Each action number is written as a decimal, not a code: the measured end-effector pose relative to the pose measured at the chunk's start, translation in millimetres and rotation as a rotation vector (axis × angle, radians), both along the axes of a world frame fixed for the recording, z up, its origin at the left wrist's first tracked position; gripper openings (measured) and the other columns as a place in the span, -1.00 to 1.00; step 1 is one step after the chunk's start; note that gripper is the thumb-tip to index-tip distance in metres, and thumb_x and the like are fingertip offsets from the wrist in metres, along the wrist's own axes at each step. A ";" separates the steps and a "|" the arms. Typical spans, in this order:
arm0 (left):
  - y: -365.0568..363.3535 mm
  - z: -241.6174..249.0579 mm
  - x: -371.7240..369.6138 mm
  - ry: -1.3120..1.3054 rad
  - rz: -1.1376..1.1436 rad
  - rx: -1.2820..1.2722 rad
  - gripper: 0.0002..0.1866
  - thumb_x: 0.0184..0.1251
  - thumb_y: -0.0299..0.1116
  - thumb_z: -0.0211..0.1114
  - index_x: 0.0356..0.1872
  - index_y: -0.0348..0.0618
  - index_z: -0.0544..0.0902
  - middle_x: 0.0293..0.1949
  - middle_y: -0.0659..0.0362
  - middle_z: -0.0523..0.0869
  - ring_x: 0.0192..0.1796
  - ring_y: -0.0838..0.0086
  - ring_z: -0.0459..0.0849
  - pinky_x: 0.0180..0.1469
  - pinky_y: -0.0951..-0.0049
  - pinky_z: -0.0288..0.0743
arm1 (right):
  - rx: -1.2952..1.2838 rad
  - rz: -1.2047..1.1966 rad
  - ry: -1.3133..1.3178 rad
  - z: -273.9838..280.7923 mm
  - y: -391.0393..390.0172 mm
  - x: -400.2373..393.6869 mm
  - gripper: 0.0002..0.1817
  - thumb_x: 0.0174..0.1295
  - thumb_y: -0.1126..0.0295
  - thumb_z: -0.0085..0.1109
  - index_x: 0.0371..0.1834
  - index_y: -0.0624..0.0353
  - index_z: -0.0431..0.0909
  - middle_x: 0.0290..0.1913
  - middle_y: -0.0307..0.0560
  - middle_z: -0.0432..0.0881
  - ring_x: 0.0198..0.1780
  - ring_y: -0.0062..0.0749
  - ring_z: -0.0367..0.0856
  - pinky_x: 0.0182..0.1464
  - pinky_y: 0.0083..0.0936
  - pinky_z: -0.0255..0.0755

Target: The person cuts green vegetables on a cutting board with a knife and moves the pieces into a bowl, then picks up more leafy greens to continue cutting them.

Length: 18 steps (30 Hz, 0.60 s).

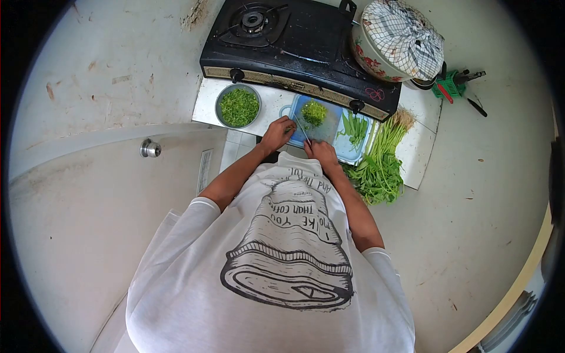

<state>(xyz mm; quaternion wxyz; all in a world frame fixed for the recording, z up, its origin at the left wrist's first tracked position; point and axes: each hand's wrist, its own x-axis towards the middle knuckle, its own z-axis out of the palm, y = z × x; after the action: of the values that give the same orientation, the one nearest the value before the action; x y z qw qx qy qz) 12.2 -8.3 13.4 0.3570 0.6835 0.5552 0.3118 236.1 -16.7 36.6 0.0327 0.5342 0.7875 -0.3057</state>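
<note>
My right hand [322, 153] is closed on a knife [302, 129], whose thin blade slants up and left over the blue cutting board [335, 117]. On the board's left edge, close beside the blade, my left hand [279, 133] has its fingers curled together; what they hold is too small to make out. Chopped greens [314, 112] lie in a small heap just above the blade. Some uncut leaves [354, 128] rest at the board's right side. A grey bowl [218, 112] to the left holds finely chopped greens [239, 107].
A black gas stove [306, 35] stands behind the board, with a cloth-covered pot [374, 56] on its right. Right of the board lies a large bunch of leafy greens [379, 170]. A green basket [442, 88] with utensils is farther right. A door knob [150, 148] is at left.
</note>
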 end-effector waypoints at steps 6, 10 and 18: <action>0.3 -0.6 0.6 0.002 0.008 -0.024 -0.91 0.33 -0.49 0.35 -0.20 -0.25 0.74 -0.21 -0.02 0.69 -0.14 -0.02 0.72 -0.02 0.12 0.62 | -0.008 0.043 -0.028 -7.4 0.9 -6.8 -0.42 0.57 -0.06 -0.03 -0.22 0.28 0.75 -0.37 0.38 0.74 -0.24 0.34 0.77 -0.05 0.09 0.65; 0.2 -1.6 0.5 0.009 0.011 -0.002 -0.91 0.30 -0.52 0.36 -0.21 -0.25 0.73 -0.22 -0.01 0.69 -0.15 0.00 0.73 -0.04 0.13 0.63 | -0.013 0.037 -0.047 -11.4 8.2 -18.5 -0.42 0.57 -0.05 -0.03 -0.23 0.27 0.75 -0.37 0.38 0.74 -0.24 0.33 0.77 -0.04 0.09 0.65; 0.5 -2.5 1.9 -0.017 0.066 -0.059 -0.92 0.26 -0.52 0.38 -0.24 -0.23 0.74 -0.27 -0.01 0.69 -0.20 0.09 0.76 -0.08 0.17 0.65 | 0.031 -0.025 0.010 -10.8 -2.7 -6.2 -0.42 0.57 -0.04 -0.01 -0.28 0.31 0.73 -0.39 0.41 0.72 -0.26 0.33 0.77 -0.08 0.11 0.64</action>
<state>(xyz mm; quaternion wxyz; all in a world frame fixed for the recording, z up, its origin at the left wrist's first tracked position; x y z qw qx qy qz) 14.1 -7.8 10.9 0.3714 0.6514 0.5832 0.3126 229.9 -19.4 25.8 0.0168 0.5427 0.7856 -0.2967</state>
